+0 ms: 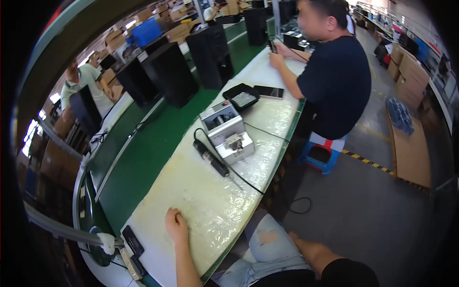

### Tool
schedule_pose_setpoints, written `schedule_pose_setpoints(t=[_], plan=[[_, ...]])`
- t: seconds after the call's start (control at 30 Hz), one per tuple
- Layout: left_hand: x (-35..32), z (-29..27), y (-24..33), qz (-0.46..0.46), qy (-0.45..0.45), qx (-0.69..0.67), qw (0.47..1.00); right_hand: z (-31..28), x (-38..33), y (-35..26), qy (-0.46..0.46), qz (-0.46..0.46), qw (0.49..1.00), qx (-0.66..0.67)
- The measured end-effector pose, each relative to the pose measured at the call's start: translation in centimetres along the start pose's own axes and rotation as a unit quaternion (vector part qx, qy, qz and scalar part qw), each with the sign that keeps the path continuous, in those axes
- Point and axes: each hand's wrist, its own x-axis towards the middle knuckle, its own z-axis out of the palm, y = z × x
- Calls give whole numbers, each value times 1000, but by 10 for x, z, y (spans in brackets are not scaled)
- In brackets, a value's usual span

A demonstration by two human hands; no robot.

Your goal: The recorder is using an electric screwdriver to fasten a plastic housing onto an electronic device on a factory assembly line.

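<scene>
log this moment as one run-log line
left hand: on worktop | right hand: partly hidden beside thigh | corded screwdriver: lying on worktop

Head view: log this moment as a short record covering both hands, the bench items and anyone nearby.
Left hand: resting on white bench cover, nothing seen held
Right hand: beside the jeans, partly hidden; contents unclear
Left of left hand: flat black device
Further along: dark power screwdriver lying beside silver machine; beyond, black tray of small parts
Green belt: upright black boxes
Nearby: seated person in dark shirt, holding something dark
</scene>
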Motion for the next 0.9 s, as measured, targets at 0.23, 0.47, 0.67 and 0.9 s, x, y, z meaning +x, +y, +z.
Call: schedule_pose_setpoints(t=[0.23, 0.47, 0.67, 0.9], plan=[[9, 18, 7, 4, -45, 9, 999, 7, 16, 26, 0, 9, 1000, -6], [11, 17, 7, 11, -34, -1, 999, 3, 21, 9, 71, -71, 993, 61], [7, 10, 1, 16, -43, 28, 999, -85, -98, -112, 224, -285, 931, -35], [4, 22, -9, 40, -43, 67, 996, -79, -283, -325, 78, -735, 657, 147]])
